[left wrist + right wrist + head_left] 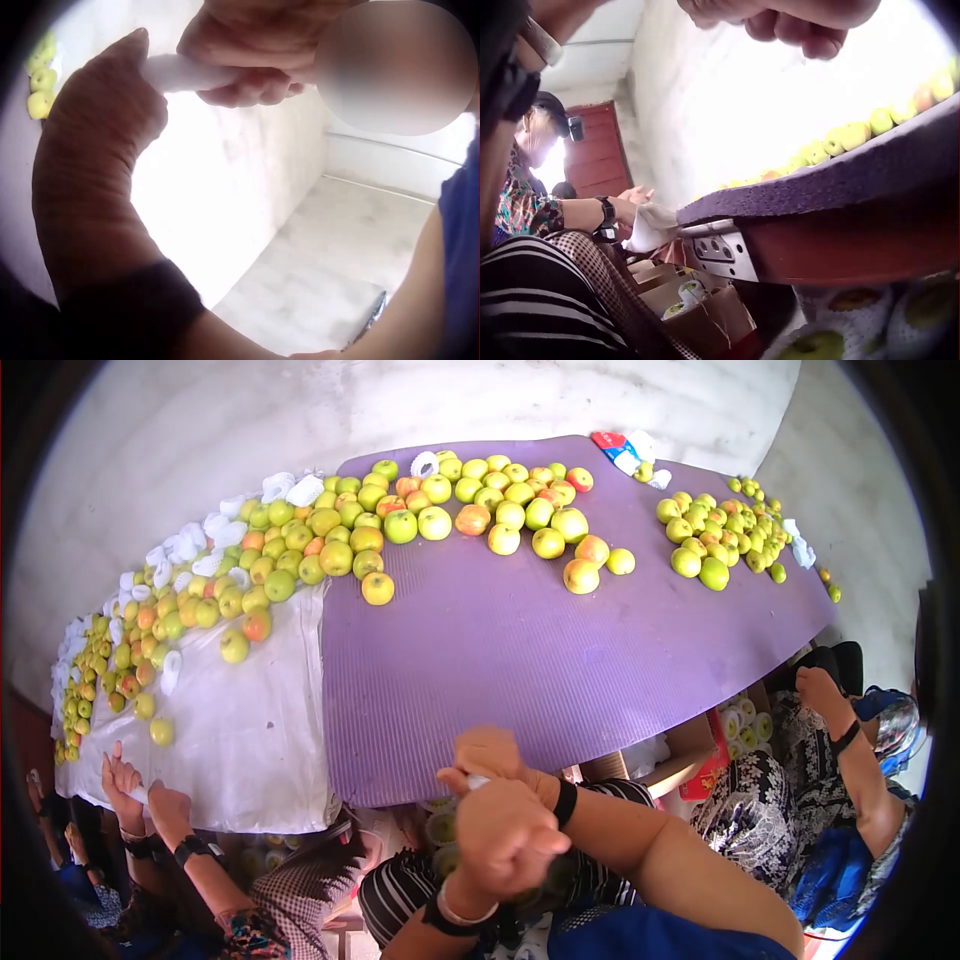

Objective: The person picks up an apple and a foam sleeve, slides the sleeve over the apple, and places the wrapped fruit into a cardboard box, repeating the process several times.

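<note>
My left hand [508, 838] and my right hand [488, 752] are raised close together before the near edge of the purple mat [450, 690]. Between them runs a white foam fruit net [191, 73], narrow and rolled-looking, with one end in each hand. In the left wrist view, curled fingers of the left hand [259, 45] grip it from the right, and the right hand [97, 112] pinches its other end. The head view leaves only a small white bit of it visible. Yellow-green apples [508, 513] lie along the far side of the mat, away from both hands.
Smaller apples form a heap [720, 530] at the right. More apples with white foam nets [205, 540] cover the left table's far side. People work on either side, one with a forearm [205, 870] near mine. Boxes with netted apples [690, 292] stand below the table edge.
</note>
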The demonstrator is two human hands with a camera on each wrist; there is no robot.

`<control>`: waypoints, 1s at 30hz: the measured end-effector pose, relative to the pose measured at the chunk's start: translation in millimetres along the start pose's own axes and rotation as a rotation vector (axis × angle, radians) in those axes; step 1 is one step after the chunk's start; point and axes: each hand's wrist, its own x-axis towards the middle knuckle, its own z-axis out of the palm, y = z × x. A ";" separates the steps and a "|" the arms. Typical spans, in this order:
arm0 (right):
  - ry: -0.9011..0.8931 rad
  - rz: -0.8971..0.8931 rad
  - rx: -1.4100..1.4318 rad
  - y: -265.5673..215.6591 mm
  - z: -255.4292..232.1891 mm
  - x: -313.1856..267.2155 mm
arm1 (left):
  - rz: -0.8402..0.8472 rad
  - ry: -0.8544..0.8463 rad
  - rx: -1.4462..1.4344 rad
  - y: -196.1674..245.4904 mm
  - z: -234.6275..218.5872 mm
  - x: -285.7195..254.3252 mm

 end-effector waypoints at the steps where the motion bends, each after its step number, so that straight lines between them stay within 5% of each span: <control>1: 0.008 -0.049 0.014 -0.1 -6.6 4.3 | -0.039 -0.076 -0.016 5.5 -0.9 2.8; 15: 0.067 -0.227 0.152 -0.6 -11.1 12.5 | -0.040 -0.280 -0.110 29.2 -4.9 13.4; 17: 0.050 -0.205 0.083 6.9 -4.9 6.9 | -0.007 -0.118 -0.241 18.3 -7.5 4.2; 18: 0.032 -0.177 0.004 8.7 -2.8 4.2 | -0.120 0.079 -0.104 17.7 -9.5 0.5; 19: 0.030 -0.180 0.020 8.6 -2.7 3.5 | -0.317 0.168 -0.341 6.0 -20.3 -12.4; 22: -0.131 0.032 0.084 11.5 -3.2 0.4 | -0.287 0.214 -0.506 -12.0 -42.7 3.6; 24: -0.250 0.429 0.097 16.2 -1.8 -7.1 | -0.332 0.523 -0.423 -16.0 -50.6 13.6; 30: -0.295 0.450 0.015 17.4 -2.0 -7.3 | -0.626 0.425 -0.269 -29.6 -76.2 5.2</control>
